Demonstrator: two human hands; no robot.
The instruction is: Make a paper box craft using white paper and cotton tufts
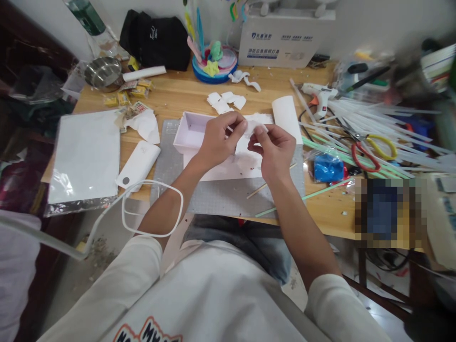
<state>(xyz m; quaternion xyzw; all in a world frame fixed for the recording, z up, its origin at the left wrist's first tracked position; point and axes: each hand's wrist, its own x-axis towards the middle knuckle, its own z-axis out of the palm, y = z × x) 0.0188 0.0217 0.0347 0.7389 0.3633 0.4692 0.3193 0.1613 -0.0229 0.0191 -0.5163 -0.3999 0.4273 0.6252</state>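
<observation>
Between my two hands is a small piece of thin white paper [252, 127]. My left hand [221, 137] pinches its left edge between thumb and forefinger. On the other side, my right hand [274, 147] grips it with closed fingers. Both hands are above a white sheet [221, 167] lying on a grey cutting mat [213, 199]. An open, pale lilac box [180, 137] stands just left of my left hand. Torn white pieces [223, 102] lie behind the hands, and a curled white sheet [287, 116] is at the back right. A thin wooden stick [258, 190] rests near my right wrist.
A glue gun [322, 97], scissors [368, 152] and many translucent sticks [388, 126] crowd the right side. At left are a white power bank [138, 164], a bagged white sheet pack [85, 156] and a metal bowl [103, 71]. A white cable [153, 235] crosses my left forearm.
</observation>
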